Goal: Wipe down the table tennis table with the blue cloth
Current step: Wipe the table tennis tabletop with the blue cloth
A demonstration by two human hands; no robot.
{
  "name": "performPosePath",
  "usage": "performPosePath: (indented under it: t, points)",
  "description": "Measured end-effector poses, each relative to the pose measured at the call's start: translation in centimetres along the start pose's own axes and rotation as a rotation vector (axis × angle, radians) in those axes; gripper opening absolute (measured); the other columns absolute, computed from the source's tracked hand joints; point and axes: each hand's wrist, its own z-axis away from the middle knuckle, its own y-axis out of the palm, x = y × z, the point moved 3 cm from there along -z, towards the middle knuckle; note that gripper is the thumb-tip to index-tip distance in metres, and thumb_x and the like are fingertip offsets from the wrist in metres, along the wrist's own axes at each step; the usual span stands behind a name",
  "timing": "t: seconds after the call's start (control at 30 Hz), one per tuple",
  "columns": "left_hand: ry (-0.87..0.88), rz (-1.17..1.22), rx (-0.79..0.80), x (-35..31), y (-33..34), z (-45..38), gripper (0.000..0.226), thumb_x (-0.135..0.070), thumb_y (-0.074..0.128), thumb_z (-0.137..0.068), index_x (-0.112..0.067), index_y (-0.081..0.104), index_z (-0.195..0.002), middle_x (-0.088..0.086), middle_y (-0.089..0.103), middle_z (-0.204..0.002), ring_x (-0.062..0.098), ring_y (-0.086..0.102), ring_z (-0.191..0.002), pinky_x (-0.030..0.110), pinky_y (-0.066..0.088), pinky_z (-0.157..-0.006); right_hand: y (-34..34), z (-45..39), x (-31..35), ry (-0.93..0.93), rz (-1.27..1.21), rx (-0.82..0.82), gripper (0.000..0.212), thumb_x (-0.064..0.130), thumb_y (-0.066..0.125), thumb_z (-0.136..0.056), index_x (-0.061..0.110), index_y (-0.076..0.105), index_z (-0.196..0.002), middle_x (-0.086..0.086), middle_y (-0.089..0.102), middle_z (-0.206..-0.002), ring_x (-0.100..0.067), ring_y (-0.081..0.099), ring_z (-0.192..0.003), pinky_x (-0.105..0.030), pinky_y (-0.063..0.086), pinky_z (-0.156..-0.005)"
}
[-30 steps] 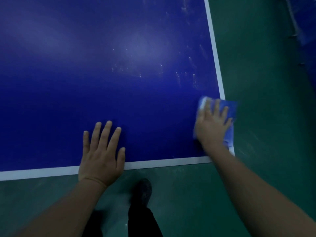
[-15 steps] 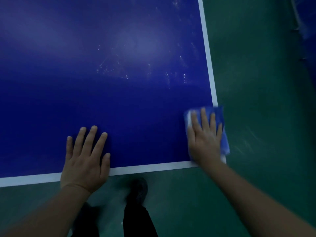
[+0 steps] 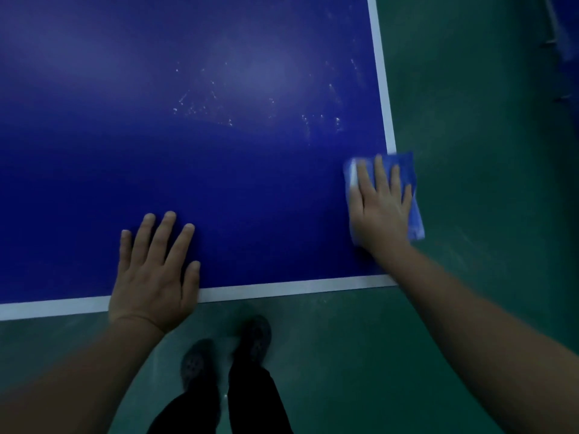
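Head view, dim light. Table (image 3: 219,183) fills the upper left: deep blue top, white line along the near edge and the right edge, the two meeting at the corner lower right.

Right hand (image 3: 380,211) lies palm down on the cloth (image 3: 413,195), fingers (image 3: 379,170) straight and spread, pressing it flat against the table at the right edge, a little up from the corner. The cloth is blue with a pale patch at its left side; its right part hangs out past the white line over the floor (image 3: 470,151). The hand and cloth are blurred, so the cloth's folds cannot be made out.

Left hand (image 3: 153,277) rests flat on the table at the near edge, fingers straight and apart, holding nothing; the heel of the palm covers the white line. The two hands are well apart.

Pale specks and smears (image 3: 203,104) show on the blue beyond the hands, more of them near the right edge.

Below the table edge: green floor, two dark shoes (image 3: 257,336), dark trouser legs.
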Motion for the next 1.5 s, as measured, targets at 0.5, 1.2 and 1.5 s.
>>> performPosePath:
  t: [0.5, 1.2, 1.5]
  points:
    - [-0.008, 0.064, -0.038, 0.3, 0.3, 0.2, 0.066, -0.047, 0.021, -0.098, -0.012, 0.027, -0.154, 0.010, 0.022, -0.163, 0.028, 0.008, -0.152, 0.051, 0.000, -0.123, 3.0, 4.9, 13.2, -0.148, 0.023, 0.042, 0.056, 0.046, 0.021, -0.103, 0.034, 0.017, -0.158, 0.002, 0.006, -0.168, -0.032, 0.001, -0.154, -0.060, -0.002, -0.120]
    - [-0.016, 0.054, -0.001, 0.4, 0.6, 0.2, 0.068, -0.049, 0.017, -0.098, -0.011, 0.029, -0.153, 0.011, 0.017, -0.164, 0.029, 0.006, -0.152, 0.051, -0.001, -0.122, 3.5, 9.9, 8.5, -0.303, 0.121, 0.105, 0.055, 0.057, 0.006, -0.103, 0.043, 0.007, -0.156, 0.011, 0.000, -0.167, -0.019, -0.010, -0.153, -0.053, -0.003, -0.122]
    - [-0.099, 0.087, -0.061, 0.8, 0.3, 0.3, 0.065, -0.045, 0.035, -0.092, -0.005, 0.039, -0.143, 0.021, 0.029, -0.155, 0.037, 0.022, -0.147, 0.059, 0.008, -0.119, 3.6, 4.3, 17.1, -0.299, 0.099, 0.069, 0.058, 0.049, 0.021, -0.100, 0.035, 0.019, -0.157, 0.002, 0.009, -0.168, -0.030, 0.003, -0.154, -0.056, -0.003, -0.119]
